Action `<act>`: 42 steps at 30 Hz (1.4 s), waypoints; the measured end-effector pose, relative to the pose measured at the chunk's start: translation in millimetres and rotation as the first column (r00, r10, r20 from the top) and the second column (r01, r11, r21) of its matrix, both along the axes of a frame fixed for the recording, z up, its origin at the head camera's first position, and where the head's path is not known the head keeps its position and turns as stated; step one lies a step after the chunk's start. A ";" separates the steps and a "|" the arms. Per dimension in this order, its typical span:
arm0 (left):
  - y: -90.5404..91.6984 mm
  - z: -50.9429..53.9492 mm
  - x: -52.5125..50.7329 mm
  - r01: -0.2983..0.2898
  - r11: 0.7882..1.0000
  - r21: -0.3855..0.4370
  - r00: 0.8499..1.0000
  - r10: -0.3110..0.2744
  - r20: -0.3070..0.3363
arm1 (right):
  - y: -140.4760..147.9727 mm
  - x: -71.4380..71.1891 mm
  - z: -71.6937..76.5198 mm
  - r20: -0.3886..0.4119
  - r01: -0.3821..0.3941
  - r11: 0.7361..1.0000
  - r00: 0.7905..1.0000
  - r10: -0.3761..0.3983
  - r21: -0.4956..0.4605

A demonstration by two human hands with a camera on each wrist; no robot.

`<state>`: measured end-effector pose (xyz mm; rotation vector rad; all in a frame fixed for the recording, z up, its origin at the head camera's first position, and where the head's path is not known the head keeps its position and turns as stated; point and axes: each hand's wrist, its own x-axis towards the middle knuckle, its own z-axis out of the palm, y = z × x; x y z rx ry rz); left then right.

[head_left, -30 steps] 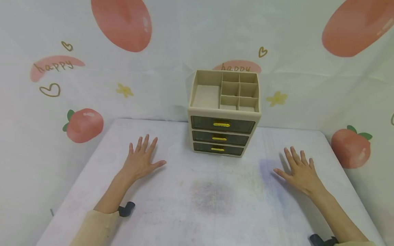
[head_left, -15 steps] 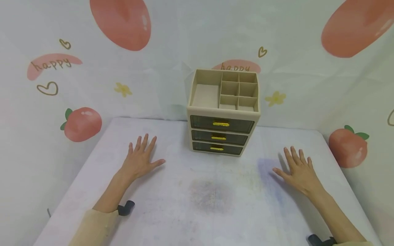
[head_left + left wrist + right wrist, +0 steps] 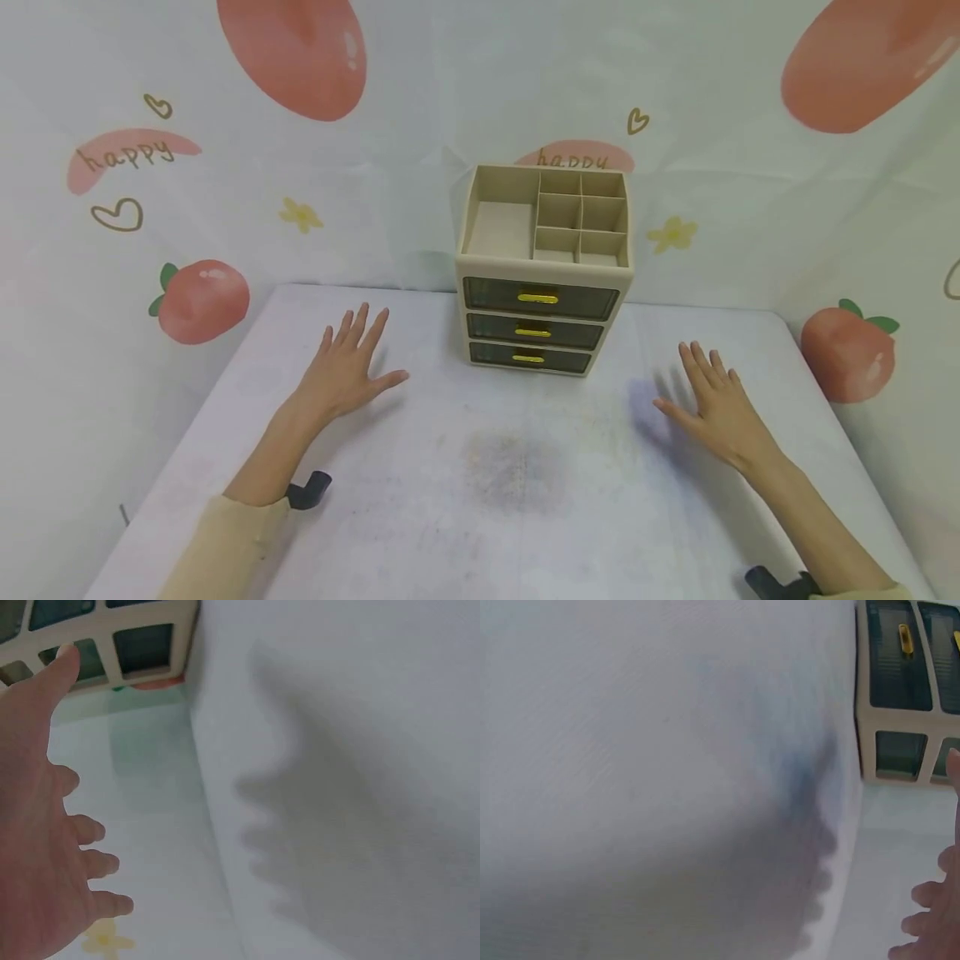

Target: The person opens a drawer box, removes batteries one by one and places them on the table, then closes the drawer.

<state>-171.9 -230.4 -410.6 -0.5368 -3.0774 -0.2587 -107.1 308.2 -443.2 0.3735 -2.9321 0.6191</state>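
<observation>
A beige desktop drawer organizer (image 3: 543,271) stands upright near the back of the table, its three dark drawers closed, each with a yellow handle. Its top has one large compartment and several small ones, with nothing in them. Left of it, my left hand (image 3: 341,375) hovers over the table with fingers spread, holding nothing. To its right, my right hand (image 3: 720,412) is likewise raised, fingers straight and thumb apart. Both wrist views show part of the organizer beyond the left thumb (image 3: 56,679) and the right hand (image 3: 945,900); neither hand touches it.
The white table (image 3: 517,542) carries faint dark and bluish stains. A white cloth backdrop (image 3: 405,100) with printed fruit, hearts and flowers closes in the back and sides. A black strap piece (image 3: 309,492) juts from the left forearm, and a similar one (image 3: 780,583) from the right.
Both hands have risen slightly off the table and moved a little forward, their shadows now farther from them. The organizer has not moved on the table; the head view has shifted slightly.
</observation>
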 end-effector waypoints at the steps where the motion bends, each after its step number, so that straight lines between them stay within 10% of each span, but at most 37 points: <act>1: 1.1 2.5 -1.0 0.013 1.000 0.007 1.000 -0.013 -0.007 | -1.9 -0.1 2.0 -0.004 -0.004 1.000 1.000 0.004 -0.015; 13: 10.8 31.6 -16.4 0.268 0.947 0.174 0.926 -0.203 -0.319 | -21.3 -1.0 26.1 -0.093 -0.019 0.996 0.996 0.011 -0.086; 31: 29.4 54.5 -26.3 0.324 0.886 0.332 0.919 -0.213 -0.331 | -45.1 6.1 54.3 -0.155 -0.079 0.991 0.986 0.063 -0.106; 42: 45.6 67.6 -43.6 0.402 0.775 0.488 0.903 -0.247 -0.351 | -64.9 -4.6 65.8 -0.284 -0.221 0.946 0.947 0.150 -0.236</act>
